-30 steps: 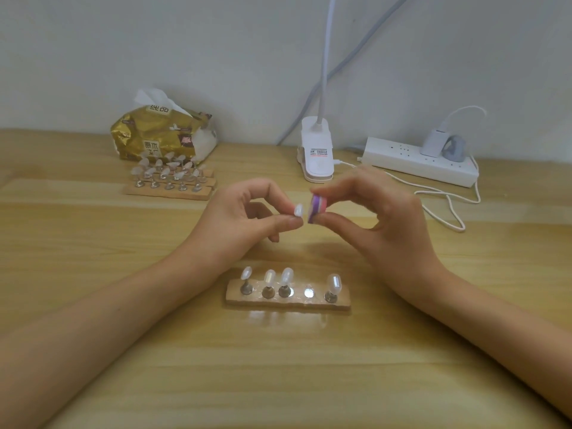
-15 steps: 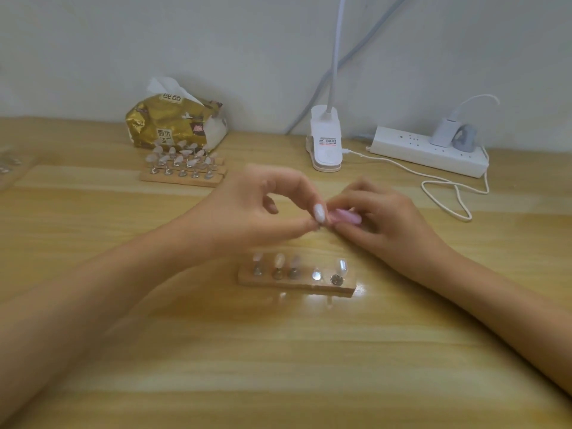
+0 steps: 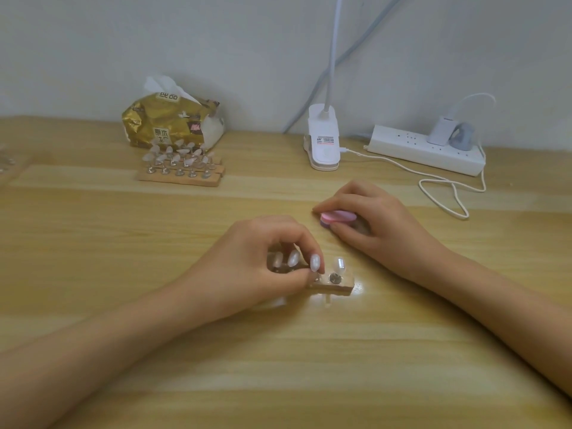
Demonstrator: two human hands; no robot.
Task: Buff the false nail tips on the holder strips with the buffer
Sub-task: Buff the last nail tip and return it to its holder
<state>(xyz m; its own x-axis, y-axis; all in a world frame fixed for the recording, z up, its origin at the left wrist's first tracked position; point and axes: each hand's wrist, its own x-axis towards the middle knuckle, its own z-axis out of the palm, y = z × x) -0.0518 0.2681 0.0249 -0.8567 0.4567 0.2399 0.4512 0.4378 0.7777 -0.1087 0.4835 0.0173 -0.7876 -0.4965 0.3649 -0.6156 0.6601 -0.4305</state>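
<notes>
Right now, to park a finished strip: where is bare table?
Bare wood: left, between the far wooden holder strips and the left hand, and on this side of the near wooden strip. Crowded: back right, around the white clip lamp, white power strip and looped white cable.

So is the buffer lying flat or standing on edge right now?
Flat: the buffer shows its broad pink face upward, low against the table, with the right hand gripping its edges.
</notes>
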